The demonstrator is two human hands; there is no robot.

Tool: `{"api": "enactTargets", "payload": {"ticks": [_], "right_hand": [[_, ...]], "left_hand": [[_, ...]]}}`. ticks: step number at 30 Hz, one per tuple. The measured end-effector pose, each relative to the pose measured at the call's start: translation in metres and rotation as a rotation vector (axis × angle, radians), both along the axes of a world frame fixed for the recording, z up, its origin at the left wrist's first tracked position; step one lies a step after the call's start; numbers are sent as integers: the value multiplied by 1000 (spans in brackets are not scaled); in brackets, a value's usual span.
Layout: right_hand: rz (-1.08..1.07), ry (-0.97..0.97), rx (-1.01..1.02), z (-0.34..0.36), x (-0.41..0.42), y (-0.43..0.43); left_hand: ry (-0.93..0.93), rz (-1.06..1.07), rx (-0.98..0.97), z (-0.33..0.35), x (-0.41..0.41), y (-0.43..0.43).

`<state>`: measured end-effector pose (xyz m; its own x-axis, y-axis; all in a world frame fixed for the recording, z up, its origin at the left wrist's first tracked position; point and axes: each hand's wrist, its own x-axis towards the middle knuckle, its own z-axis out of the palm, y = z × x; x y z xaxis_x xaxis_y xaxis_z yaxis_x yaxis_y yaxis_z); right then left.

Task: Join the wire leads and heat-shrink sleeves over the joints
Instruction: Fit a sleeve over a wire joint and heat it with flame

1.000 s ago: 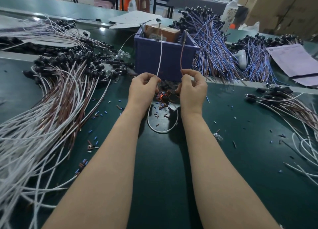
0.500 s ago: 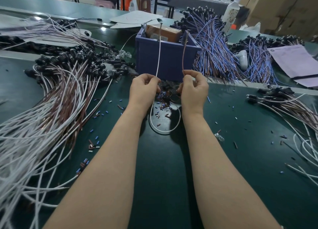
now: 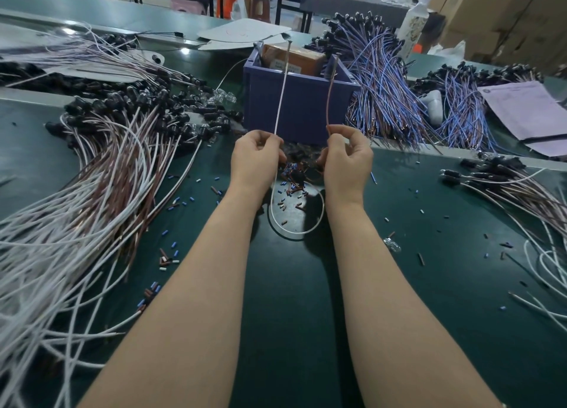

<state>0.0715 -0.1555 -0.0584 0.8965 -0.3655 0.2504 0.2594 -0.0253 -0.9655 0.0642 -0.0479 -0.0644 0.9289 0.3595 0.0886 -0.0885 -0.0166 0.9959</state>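
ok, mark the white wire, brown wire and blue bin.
white wire (image 3: pixel 282 91), head view, middle of its upright stretch.
brown wire (image 3: pixel 330 91), head view, middle of its upright stretch.
blue bin (image 3: pixel 303 113), head view, front wall.

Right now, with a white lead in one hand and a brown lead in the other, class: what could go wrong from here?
1. The left hand pinches the white lead and the right hand pinches the brown lead low down. Their long free ends could sway and snag the blue bin behind them.
2. The white loop lies among loose sleeves on the mat; pulling it might scatter them.
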Motion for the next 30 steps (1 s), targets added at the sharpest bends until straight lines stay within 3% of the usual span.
{"api": "enactTargets", "payload": {"ticks": [20, 30], "right_hand": [[19, 12, -36, -1, 0, 1], [21, 10, -33, -1, 0, 1]], "left_hand": [[-11, 49, 16, 0, -1, 0], [-102, 173, 35, 2, -4, 1]]}}
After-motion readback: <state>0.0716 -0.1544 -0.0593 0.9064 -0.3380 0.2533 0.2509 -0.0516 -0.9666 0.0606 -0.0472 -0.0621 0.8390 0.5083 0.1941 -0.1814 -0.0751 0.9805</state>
